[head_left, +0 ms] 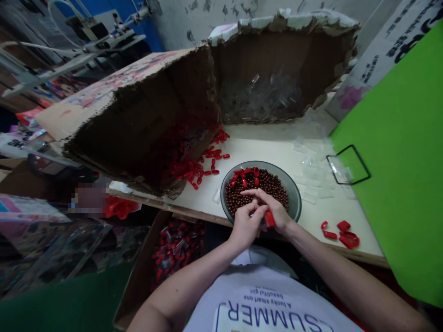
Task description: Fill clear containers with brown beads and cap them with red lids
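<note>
My left hand (246, 226) and my right hand (272, 207) meet at the near rim of a dark round bowl (296, 198). Between them sits a small red piece with a clear part (269, 219). Both hands are closed on it; the left fingers pinch together, while some right fingers stretch leftward over the bowl. How each finger grips is partly hidden. Brown beads (273, 184) fill the bowl. Several red plastic pieces (245, 182) lie on the beads at the far side.
A torn cardboard box (138, 101) spills red pieces (197, 170) onto the table (256, 138). Another box (287, 60) holds clear plastic parts (263, 94). Clear pieces (311, 180) and larger red parts (346, 235) lie rightward, beside a green panel (401, 161). Red-and-clear pieces (178, 244) fill a lower carton.
</note>
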The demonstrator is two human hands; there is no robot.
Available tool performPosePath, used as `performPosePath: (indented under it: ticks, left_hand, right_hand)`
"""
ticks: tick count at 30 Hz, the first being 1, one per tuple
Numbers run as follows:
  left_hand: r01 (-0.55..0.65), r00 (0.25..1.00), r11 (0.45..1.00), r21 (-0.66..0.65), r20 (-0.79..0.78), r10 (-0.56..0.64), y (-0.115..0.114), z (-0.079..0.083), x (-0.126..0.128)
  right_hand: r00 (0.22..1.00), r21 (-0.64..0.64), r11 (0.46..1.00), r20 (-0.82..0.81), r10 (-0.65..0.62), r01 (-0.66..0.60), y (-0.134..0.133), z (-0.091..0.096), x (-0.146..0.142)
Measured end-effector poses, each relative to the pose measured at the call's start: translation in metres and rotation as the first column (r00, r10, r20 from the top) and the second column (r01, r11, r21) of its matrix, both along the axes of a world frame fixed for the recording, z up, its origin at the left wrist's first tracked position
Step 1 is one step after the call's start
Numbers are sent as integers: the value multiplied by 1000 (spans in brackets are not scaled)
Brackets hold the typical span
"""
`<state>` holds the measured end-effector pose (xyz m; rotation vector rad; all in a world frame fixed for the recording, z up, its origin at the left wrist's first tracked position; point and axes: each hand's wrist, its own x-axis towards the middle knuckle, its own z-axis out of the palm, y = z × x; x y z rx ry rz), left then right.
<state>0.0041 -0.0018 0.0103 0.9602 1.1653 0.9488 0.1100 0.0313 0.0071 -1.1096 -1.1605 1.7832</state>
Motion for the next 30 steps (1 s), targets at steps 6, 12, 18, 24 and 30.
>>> performPosePath:
  ticks: [6, 12, 18, 24, 30]
  left_hand:
    - [-71, 992, 993, -94, -108, 60, -8, -16, -45]
    - [-680, 430, 716, 160, -704, 566, -57, -68, -204]
    - [-751, 283, 660, -34, -919, 275, -106, -125, -293]
    - [-644, 327, 760, 90, -865, 380, -74, -130, -249]
    - [-381, 519, 741, 553, -536, 666, -2, -84, -135]
  right_hand:
    - [995, 28, 995, 23, -98, 97, 6, -10, 11]
    - [457, 539, 805, 668, -587, 247, 32, -63, 139]
    - [322, 560, 825, 797, -511, -74, 36, -128, 193]
    - [347, 537, 822, 820, -455, -192, 36, -140, 196]
    - [377, 580, 812, 769, -517, -70, 32, -119, 202]
